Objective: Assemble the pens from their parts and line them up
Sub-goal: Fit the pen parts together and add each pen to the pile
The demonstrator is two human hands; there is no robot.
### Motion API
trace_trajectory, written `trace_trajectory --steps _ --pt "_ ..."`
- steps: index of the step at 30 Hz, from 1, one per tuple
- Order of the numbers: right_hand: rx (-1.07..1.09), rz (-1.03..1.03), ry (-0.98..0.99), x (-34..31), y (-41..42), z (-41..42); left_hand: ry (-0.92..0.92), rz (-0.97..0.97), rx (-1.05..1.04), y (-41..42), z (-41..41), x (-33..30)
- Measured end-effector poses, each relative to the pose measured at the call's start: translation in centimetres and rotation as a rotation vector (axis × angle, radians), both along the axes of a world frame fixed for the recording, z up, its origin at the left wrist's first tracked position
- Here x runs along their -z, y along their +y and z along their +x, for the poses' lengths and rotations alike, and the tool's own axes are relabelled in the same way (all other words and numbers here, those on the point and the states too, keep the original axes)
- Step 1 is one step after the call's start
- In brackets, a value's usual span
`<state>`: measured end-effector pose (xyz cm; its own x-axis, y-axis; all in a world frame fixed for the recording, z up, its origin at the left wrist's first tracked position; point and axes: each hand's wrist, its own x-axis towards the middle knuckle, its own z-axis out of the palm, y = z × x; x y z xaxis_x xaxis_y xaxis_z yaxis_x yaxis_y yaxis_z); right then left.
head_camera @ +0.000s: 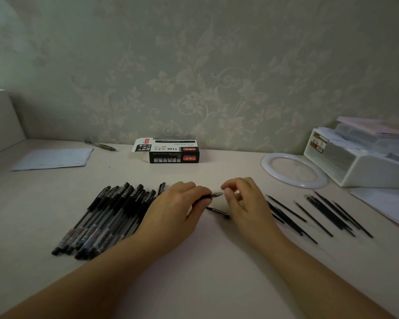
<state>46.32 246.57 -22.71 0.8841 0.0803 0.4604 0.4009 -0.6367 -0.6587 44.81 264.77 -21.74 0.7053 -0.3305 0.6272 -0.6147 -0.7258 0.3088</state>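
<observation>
- The left hand (177, 203) grips a pen (213, 195) at mid-worktop (194, 261), metal tip pointing right.
- The right hand (244, 201) pinches a small part just beside that tip.
- Assembled pens (106, 217) lie left; refills (320, 215) right.

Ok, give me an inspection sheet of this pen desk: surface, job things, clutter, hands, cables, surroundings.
Surface: pale desk, dim light.
Job's things: capped pens piled at left; refills loosely spread at right; one pen in hand, metal tip showing; a small dark part lying below it.
Clutter: pen box, paper sheet, loose pen, white ring, storage tray with papers.
Hands: left hand grips the pen; right hand pinches something small at its tip.
Cables: nothing seen.
Surroundings: floral wallpaper.
</observation>
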Motion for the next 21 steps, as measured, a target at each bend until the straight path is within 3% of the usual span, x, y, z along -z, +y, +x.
trace_trajectory --steps 5,21 --pt "0.011 -0.329 0.080 0.78 0.42 -0.09 -0.005 -0.029 -0.039 0.15 0.38 0.10" --pt "0.141 -0.173 0.038 1.00 0.14 0.32 0.043 -0.022 -0.068 0.30 0.44 0.20"
